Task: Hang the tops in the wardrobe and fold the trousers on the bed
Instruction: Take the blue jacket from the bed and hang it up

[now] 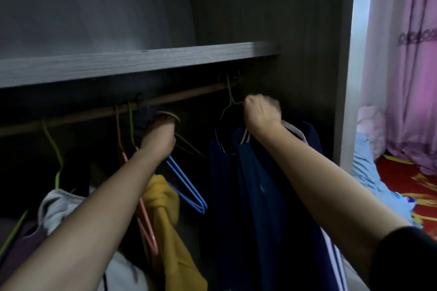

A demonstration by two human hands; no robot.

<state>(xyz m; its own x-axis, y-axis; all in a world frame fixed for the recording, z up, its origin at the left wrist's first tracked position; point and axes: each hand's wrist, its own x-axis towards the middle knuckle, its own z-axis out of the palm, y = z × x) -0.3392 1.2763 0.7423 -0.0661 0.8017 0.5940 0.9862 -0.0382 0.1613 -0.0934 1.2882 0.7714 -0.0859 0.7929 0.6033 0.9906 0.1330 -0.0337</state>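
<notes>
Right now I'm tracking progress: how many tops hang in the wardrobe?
4: purple top far left, white top beside it, yellow top mid-rail, navy top at right. Darkness may hide more.

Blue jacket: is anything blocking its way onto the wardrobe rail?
Nothing visible blocks the blue jacket. Its green hanger, gripped by the right hand, already meets the rail; the left hand grips the other hangers aside.
</notes>
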